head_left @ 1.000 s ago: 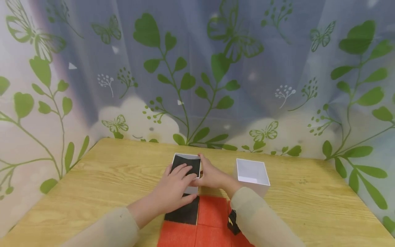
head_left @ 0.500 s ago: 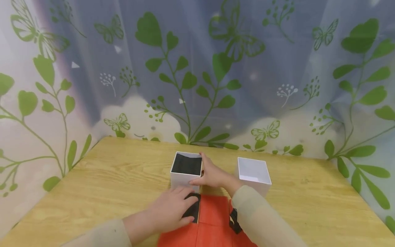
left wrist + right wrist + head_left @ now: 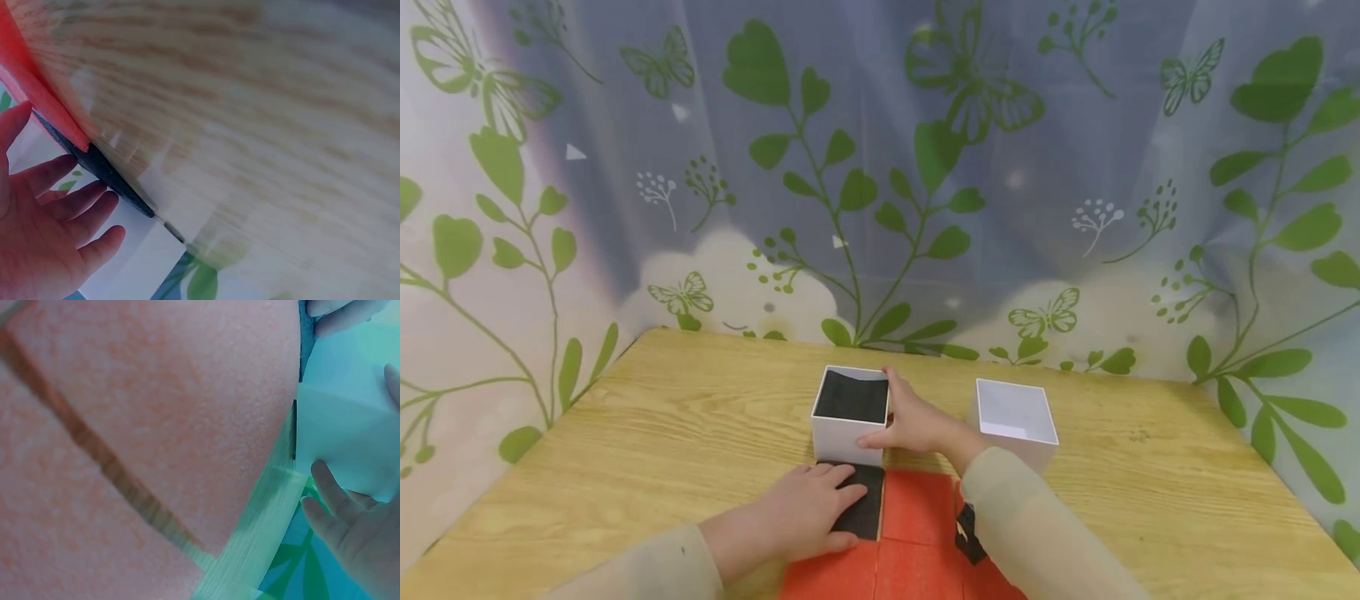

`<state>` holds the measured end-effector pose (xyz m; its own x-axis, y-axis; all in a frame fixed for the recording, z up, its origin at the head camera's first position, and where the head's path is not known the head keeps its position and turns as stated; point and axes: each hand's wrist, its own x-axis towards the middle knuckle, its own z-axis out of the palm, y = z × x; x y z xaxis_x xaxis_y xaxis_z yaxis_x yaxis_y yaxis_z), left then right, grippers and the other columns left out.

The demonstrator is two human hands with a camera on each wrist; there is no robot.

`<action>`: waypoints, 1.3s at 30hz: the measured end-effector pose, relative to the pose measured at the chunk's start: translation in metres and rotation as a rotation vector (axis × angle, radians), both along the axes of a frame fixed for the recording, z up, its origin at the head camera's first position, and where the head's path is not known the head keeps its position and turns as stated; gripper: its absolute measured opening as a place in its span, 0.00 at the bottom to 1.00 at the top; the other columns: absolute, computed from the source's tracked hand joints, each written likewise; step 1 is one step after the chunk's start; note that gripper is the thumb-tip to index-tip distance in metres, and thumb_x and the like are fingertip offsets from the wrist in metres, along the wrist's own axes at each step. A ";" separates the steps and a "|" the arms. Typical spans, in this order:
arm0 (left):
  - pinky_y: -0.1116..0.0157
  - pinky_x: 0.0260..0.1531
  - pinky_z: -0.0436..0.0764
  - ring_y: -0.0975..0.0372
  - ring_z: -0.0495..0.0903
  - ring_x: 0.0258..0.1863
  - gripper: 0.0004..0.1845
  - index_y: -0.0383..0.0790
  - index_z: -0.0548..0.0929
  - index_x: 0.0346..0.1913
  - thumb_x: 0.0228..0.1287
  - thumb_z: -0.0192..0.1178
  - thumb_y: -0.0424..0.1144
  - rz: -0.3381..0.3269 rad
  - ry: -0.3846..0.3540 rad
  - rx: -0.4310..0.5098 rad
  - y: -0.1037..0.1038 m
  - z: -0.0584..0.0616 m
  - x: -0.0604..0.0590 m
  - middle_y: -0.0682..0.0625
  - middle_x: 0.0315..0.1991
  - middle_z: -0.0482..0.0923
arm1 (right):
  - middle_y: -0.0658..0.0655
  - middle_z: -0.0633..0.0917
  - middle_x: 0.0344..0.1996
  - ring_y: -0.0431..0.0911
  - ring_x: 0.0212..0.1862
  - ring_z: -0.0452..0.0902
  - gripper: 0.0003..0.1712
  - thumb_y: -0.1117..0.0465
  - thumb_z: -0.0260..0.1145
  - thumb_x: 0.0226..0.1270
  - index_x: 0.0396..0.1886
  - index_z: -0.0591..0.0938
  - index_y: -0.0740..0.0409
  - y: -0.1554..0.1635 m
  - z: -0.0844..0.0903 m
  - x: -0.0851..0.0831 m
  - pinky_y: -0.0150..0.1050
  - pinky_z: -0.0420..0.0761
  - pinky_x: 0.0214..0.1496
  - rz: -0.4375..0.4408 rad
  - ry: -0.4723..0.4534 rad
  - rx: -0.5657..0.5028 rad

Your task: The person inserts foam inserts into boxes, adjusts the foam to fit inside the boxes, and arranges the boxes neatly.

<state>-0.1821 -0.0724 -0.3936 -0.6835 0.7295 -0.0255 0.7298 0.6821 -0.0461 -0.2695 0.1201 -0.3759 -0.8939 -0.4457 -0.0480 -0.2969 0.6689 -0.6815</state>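
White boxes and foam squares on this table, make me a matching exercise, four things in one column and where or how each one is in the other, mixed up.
Things:
1. left hand
2. right hand
3. box with black foam
4. empty white box

States:
A. stands apart to the right, untouched
B. lies flat on the black foam square
C. stands just behind the foam squares, held at its side
D. holds the right side of a box

Pairs: 1-B, 2-D, 3-C, 4-A

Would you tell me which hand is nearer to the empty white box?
Right. The right hand holds the foam-filled box beside the empty white box; the left hand rests farther away.
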 end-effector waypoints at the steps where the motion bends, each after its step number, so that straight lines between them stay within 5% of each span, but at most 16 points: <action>1: 0.52 0.49 0.73 0.53 0.72 0.55 0.30 0.46 0.77 0.58 0.57 0.57 0.60 0.004 -0.006 -0.004 0.000 0.001 0.000 0.45 0.57 0.72 | 0.68 0.49 0.70 0.56 0.68 0.51 0.66 0.50 0.75 0.49 0.73 0.38 0.64 0.000 0.000 0.000 0.51 0.56 0.67 0.001 -0.001 0.002; 10: 0.52 0.49 0.73 0.53 0.72 0.55 0.32 0.47 0.77 0.59 0.56 0.57 0.62 0.025 -0.029 -0.012 0.000 0.003 -0.003 0.45 0.58 0.72 | 0.67 0.49 0.70 0.56 0.68 0.52 0.66 0.50 0.75 0.50 0.73 0.37 0.63 0.002 0.003 -0.002 0.50 0.56 0.66 0.007 0.000 0.003; 21: 0.59 0.46 0.76 0.54 0.76 0.48 0.22 0.46 0.80 0.54 0.59 0.61 0.51 -0.032 0.034 -0.023 0.001 0.007 -0.010 0.46 0.52 0.76 | 0.66 0.49 0.70 0.55 0.67 0.53 0.67 0.50 0.75 0.49 0.73 0.37 0.62 0.001 0.005 -0.004 0.50 0.57 0.66 0.004 -0.006 0.004; 31: 0.58 0.47 0.76 0.55 0.75 0.49 0.29 0.50 0.78 0.57 0.53 0.63 0.60 0.012 -0.123 -0.065 0.002 0.002 -0.008 0.48 0.55 0.74 | 0.68 0.56 0.66 0.56 0.61 0.61 0.66 0.51 0.76 0.48 0.72 0.39 0.63 0.000 -0.005 0.002 0.50 0.61 0.64 0.001 -0.009 -0.026; 39: 0.61 0.43 0.77 0.57 0.77 0.42 0.26 0.47 0.80 0.53 0.53 0.64 0.56 -0.030 -0.041 -0.025 0.002 0.002 -0.010 0.48 0.49 0.76 | 0.67 0.62 0.58 0.53 0.53 0.68 0.65 0.55 0.77 0.48 0.71 0.40 0.65 -0.001 -0.004 0.000 0.48 0.69 0.57 0.015 0.005 -0.088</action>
